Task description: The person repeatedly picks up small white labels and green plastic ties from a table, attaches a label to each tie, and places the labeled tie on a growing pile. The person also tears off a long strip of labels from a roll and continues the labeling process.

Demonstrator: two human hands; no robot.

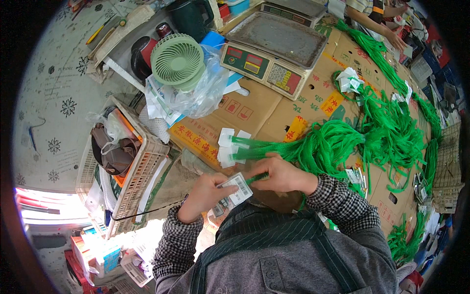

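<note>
My left hand [199, 195] pinches a white barcode label card [240, 189] in front of my body. Close beside it, my right hand [280, 175] has its fingers closed on a thin green strand that meets the card's upper right corner. Just beyond my hands, a bundle of green mesh strands [320, 147] lies on the cardboard, its left end fanned with white tags [226, 148]. A larger heap of the same green strands [391, 132] lies to the right. My right fingers partly hide where strand and card meet.
Flattened cardboard [274, 115] covers the worktop. Beyond it stand a weighing scale [276, 49], a green fan [177, 61] and a clear plastic bag [203, 95]. A plastic crate [147, 161] holding a brown bag is at left. Another person's hand [395, 40] shows at far right.
</note>
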